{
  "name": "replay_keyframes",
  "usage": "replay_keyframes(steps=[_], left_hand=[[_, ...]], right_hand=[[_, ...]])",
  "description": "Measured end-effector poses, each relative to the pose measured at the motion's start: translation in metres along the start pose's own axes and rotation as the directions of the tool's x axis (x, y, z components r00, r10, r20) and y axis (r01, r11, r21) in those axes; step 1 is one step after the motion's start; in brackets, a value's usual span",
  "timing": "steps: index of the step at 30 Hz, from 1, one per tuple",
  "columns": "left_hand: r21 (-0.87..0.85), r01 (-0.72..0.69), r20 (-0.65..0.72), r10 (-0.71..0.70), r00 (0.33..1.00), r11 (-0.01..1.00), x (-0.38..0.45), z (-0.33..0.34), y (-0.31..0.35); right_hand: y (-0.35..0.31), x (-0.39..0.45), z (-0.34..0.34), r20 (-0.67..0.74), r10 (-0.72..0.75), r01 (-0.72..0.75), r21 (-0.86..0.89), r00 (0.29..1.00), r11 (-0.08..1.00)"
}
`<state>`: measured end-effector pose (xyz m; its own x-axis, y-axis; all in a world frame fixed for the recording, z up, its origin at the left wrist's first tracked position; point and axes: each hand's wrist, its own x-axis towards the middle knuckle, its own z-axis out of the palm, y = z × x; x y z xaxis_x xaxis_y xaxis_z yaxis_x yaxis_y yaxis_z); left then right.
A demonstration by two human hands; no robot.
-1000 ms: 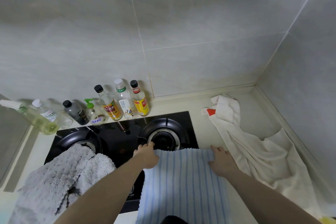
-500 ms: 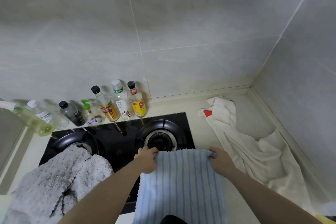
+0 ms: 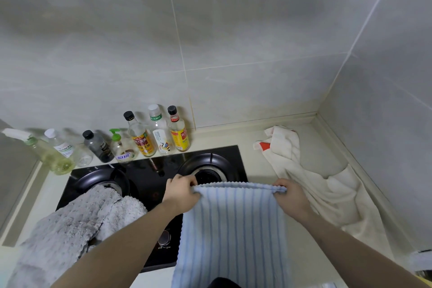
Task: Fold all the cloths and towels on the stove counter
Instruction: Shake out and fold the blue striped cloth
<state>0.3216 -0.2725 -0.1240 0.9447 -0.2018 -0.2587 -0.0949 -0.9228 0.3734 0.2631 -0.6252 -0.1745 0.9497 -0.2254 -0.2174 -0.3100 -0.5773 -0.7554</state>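
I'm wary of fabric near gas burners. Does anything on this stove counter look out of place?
Yes. The fluffy grey towel lies crumpled across the left burner of the black glass stove, covering part of it. The striped blue towel, pinched by the left hand and right hand, hangs in front of the right burner.

Striped towel's [image 3: 233, 229] near end cut off below.

Dim even light, wide-angle warp, perhaps soft
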Motion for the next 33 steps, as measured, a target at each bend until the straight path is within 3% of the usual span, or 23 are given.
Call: replay_keyframes(steps=[6, 13, 27, 33], left_hand=[[-0.023, -0.133, -0.168, 0.127, 0.977, 0.991, -0.026, -0.007, -0.013], [0.106, -0.250, -0.211, 0.267, 0.940, 0.963, -0.066, 0.005, -0.028], [0.062, -0.244, -0.151, 0.251, 0.956, 0.968, -0.144, 0.049, -0.042], [0.043, -0.187, -0.053, 0.190, 0.980, 0.981, -0.167, 0.068, -0.050]], right_hand=[[-0.008, -0.020, -0.008, -0.130, -0.050, 0.054, 0.029, 0.990, 0.998], [-0.001, -0.057, -0.014, -0.157, -0.182, 0.179, -0.035, 0.971, 0.983], [0.034, -0.149, 0.001, -0.102, -0.183, 0.169, -0.139, 0.978, 0.976], [0.056, -0.174, 0.016, -0.029, -0.174, 0.164, -0.219, 0.984, 0.962]])
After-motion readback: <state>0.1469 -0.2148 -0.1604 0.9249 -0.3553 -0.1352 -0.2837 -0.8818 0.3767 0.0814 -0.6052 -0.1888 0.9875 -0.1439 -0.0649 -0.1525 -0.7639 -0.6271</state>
